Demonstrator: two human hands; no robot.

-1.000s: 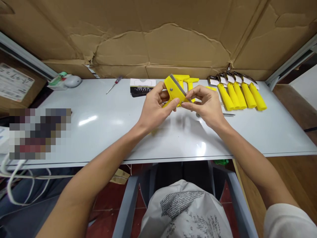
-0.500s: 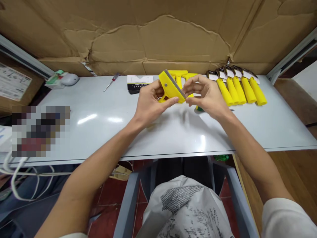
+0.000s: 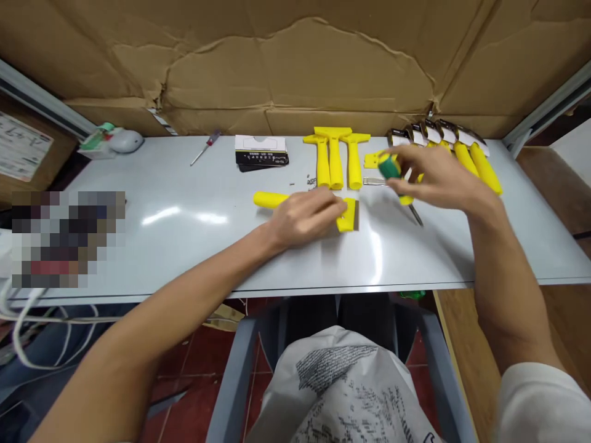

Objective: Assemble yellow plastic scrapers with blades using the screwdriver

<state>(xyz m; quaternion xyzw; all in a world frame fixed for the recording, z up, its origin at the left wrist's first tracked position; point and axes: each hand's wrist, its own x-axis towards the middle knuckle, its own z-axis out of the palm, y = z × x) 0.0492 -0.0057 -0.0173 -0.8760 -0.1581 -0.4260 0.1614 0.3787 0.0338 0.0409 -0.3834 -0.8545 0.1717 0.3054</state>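
My left hand (image 3: 307, 215) is closed over a yellow scraper (image 3: 349, 216) that lies on the white table, its handle pointing left and its blade edge facing right. My right hand (image 3: 431, 175) grips a screwdriver (image 3: 390, 170) by its green and yellow handle, above the table, the metal shaft angled down to the right. Behind the left hand lie three yellow scraper handles (image 3: 335, 160) side by side. A small pile of screws (image 3: 311, 181) sits just left of them. Near the right hand are a flat yellow piece (image 3: 372, 160) and a thin metal blade strip (image 3: 373, 181).
Several finished-looking yellow scrapers (image 3: 484, 169) with dark and white heads lie at the right back. A black and white box (image 3: 261, 151), a second screwdriver (image 3: 205, 146) and a computer mouse (image 3: 126, 141) stand along the back. Cardboard (image 3: 295, 74) rises behind the table.
The yellow scraper has come down from between both hands onto the table, under my left hand. My right hand has left it, moved right, and taken hold of the green and yellow screwdriver.
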